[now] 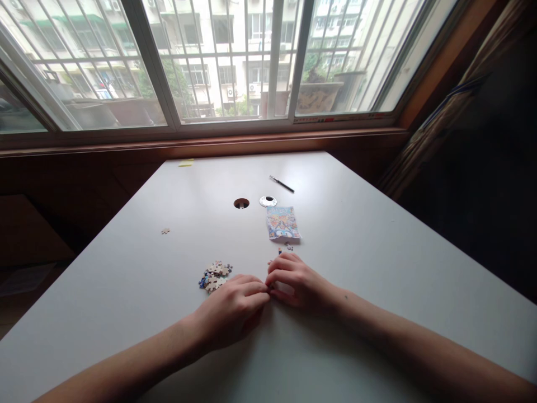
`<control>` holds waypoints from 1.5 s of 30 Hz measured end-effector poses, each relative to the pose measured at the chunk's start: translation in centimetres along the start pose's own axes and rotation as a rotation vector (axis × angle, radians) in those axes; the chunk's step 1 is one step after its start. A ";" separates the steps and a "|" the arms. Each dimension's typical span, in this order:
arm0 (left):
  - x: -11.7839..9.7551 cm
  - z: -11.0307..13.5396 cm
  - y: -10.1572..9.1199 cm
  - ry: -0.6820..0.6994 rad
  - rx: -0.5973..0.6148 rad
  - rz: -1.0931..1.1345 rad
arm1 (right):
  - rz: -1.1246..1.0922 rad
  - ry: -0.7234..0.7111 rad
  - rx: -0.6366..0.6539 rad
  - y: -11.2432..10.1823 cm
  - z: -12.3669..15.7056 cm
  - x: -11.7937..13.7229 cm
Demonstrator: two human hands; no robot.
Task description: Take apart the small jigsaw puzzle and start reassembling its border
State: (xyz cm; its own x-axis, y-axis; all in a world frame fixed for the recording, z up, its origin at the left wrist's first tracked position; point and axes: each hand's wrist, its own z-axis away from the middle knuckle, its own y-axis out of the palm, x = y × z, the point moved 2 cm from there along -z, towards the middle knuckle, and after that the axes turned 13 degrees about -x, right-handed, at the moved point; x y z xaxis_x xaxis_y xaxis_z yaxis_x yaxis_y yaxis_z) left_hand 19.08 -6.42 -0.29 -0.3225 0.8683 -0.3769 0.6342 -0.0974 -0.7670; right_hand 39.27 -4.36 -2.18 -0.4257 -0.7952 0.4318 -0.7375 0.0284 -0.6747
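Beside heaped puzzle pieces point(215, 275), both hands point(240, 301) together, potted plant point(319, 97) outside

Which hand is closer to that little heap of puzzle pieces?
Left. The left hand is just beside the heap of puzzle pieces, at its near right edge; the right hand is farther right, past the left fingertips.
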 end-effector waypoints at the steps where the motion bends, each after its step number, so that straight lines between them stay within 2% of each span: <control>1: 0.0 -0.1 0.0 0.001 0.012 0.000 | 0.008 0.007 0.001 0.0 0.0 0.0; 5: 0.0 -0.4 -1.2 -0.005 0.093 -0.056 | 0.083 0.090 -0.020 -0.1 0.0 0.0; 11: 1.0 -0.7 -4.6 -0.112 0.290 -0.350 | 0.215 0.276 -0.114 -0.3 -0.1 -0.3; 16: 1.5 -0.7 -5.4 -0.175 0.403 -0.358 | 0.229 0.326 -0.163 -0.4 -0.2 -0.6; 21: 1.6 -0.8 -5.3 -0.179 0.400 -0.328 | 0.211 0.297 -0.181 -0.4 -0.2 -0.5; 26: 1.6 -0.9 -5.7 -0.219 0.420 -0.265 | 0.189 0.204 -0.110 -0.3 -0.3 -0.2; 31: 1.4 -1.4 -6.2 -0.290 0.436 -0.276 | 0.165 0.220 -0.140 -0.2 -0.1 -0.6; 38: 2.5 -0.8 -6.3 -0.247 0.369 -0.240 | 0.172 0.223 -0.165 -0.2 0.0 -0.7; 45: 3.7 -1.0 -6.4 -0.205 0.379 -0.362 | 0.178 0.228 -0.163 -0.3 0.0 -0.7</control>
State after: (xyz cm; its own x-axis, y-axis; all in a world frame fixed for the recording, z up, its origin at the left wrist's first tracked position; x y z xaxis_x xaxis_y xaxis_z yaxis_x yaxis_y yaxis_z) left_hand 14.55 -2.10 3.73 -0.6264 0.7703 -0.1193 0.1728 -0.0120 -0.9849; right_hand 39.74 -3.84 -2.29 -0.6482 -0.6133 0.4513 -0.7075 0.2660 -0.6548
